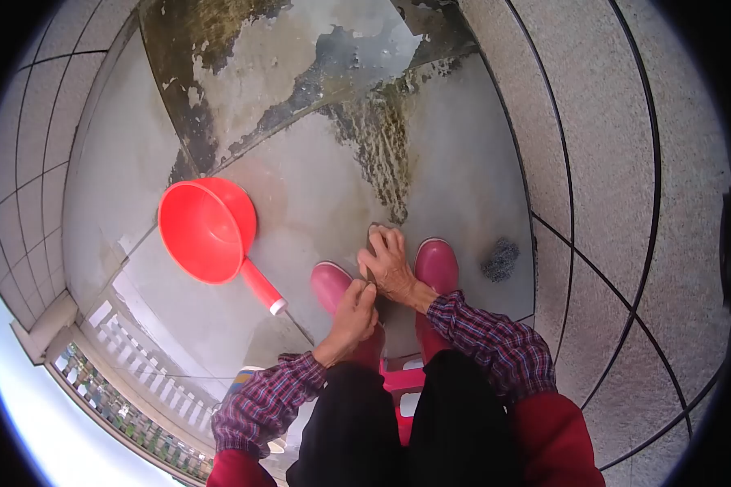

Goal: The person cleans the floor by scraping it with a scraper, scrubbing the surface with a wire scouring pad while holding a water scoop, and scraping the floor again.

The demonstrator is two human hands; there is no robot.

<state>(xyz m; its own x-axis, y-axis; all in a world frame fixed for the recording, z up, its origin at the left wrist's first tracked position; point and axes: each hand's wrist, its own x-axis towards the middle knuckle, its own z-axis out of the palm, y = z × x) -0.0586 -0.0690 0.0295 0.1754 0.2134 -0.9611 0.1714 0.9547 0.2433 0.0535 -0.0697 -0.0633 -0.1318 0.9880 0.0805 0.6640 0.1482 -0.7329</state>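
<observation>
My left hand [351,321] is closed at the near end of a narrow grey-brown piece [370,271], between my pink rubber boots [330,284]. My right hand [391,266] presses down from the right with its fingers curled over the far end of the same piece. Its kind is hard to tell, since both hands cover much of it. Just beyond, a dark, streaky stain [382,154] spreads over the wet grey floor [284,203]. To the right of my boots lies a grey steel wool scourer [500,260].
A red plastic dipper [207,231] lies on the floor to the left, its handle pointing toward me. A red stool [403,380] is beneath me. Tiled walls [617,162] rise on the right and left. A white balustrade [150,361] runs along the lower left.
</observation>
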